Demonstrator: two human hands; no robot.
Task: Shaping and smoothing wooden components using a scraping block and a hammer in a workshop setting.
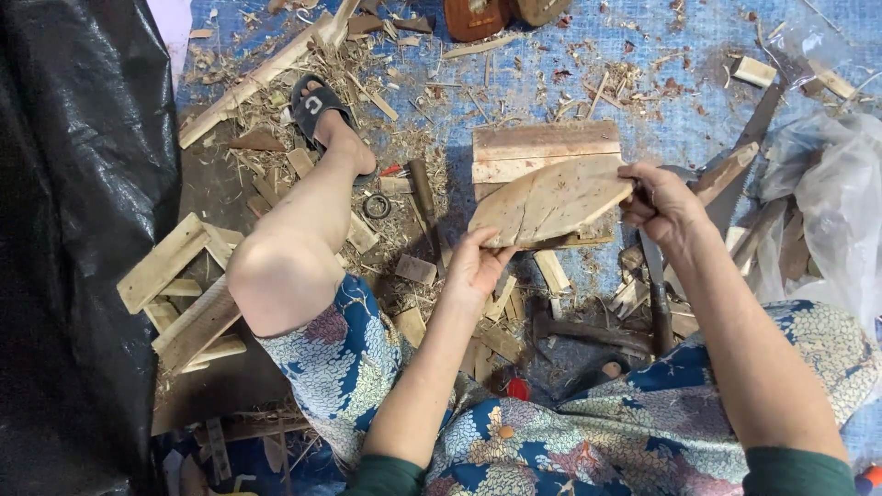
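L hand [475, 266] is holding the flat wood piece [551, 200] from below, mid frame. R hand [660, 204] is gripping its right end & a long knife [654, 289].

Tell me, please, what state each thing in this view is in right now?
Left hand: gripping the near end of the leaf-shaped wooden piece.
Right hand: closed around the far end of the piece.
Leaf-shaped wooden piece: lifted, held flat above the wooden block.
Wooden block: lying flat on the blue mat.
Saw: lying untouched on the mat.
Sandal: worn on the foot.
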